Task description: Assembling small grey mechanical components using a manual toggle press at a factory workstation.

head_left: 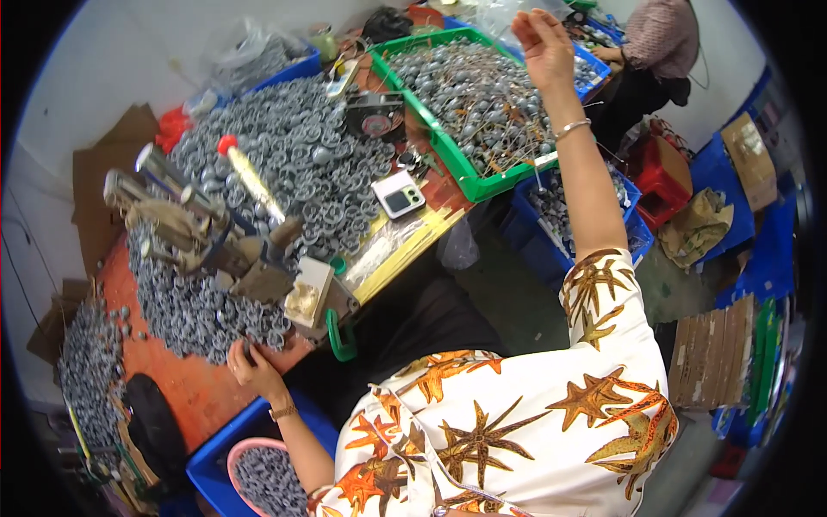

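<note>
My left hand [251, 370] is at the front edge of the orange-red table, its fingers closed on a small dark grey piece [247, 350] beside the heap of grey ring-shaped plastic parts [284, 129]. Just above that hand stands a metal hand press [233, 233] with a lever, bolted near the table corner. My right hand [548, 53] is raised at the far right with its fingers stretched out and nothing visible in them. Below it lies a green tray [478, 191] full of round grey parts with thin wires. I cannot tell whether that hand touches anything.
A phone [399, 194] and a dark metal box [376, 116] lie on the table. Blue crates [525, 228] with parts stand under the tray. A pink basin [237, 470] sits in a blue bin [202, 461] below my left arm. Another person [662, 43] works at the far right.
</note>
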{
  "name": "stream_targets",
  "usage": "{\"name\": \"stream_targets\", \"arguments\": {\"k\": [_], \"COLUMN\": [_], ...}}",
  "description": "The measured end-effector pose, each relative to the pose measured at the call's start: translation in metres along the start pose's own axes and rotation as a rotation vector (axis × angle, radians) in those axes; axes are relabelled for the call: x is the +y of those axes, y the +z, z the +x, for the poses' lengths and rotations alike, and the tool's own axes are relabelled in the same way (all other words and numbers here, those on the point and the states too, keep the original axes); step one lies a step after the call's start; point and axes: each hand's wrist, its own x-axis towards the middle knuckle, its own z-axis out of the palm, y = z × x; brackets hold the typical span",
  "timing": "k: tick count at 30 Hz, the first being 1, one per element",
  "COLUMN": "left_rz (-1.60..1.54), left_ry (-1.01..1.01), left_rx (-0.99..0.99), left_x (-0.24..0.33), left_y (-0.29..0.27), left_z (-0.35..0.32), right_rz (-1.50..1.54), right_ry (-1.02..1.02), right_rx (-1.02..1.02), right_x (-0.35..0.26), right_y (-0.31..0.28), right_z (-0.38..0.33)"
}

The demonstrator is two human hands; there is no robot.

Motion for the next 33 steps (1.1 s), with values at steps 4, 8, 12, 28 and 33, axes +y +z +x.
{"name": "stream_targets", "arguments": {"k": [4,8,12,28,33], "left_rz": [-0.062,-0.287,-0.602,-0.658,-0.548], "left_ry": [0.043,-0.025,-0.194,-0.026,0.059], "left_rx": [0.139,0.106,0.048,-0.304,-0.565], "left_x": [-0.008,0.022,0.037,0.105,0.105], "left_y": [-0.003,-0.002,-0.001,0.031,0.037], "left_z": [-0.006,0.018,0.025,0.027,0.029], "right_rz": [0.366,0.288,0.003,-0.024,-0.027], "right_ry": [0.266,0.323,0.336,0.901,0.856], "right_rx": [-0.163,-0.211,-0.249,-0.526,-0.487], "right_x": [-0.003,-0.04,-0.022,0.034,0.045], "right_y": [0.011,0.052,0.077,0.163,0.169], "right_z": [-0.009,-0.067,-0.146,-0.313,-0.326]}}
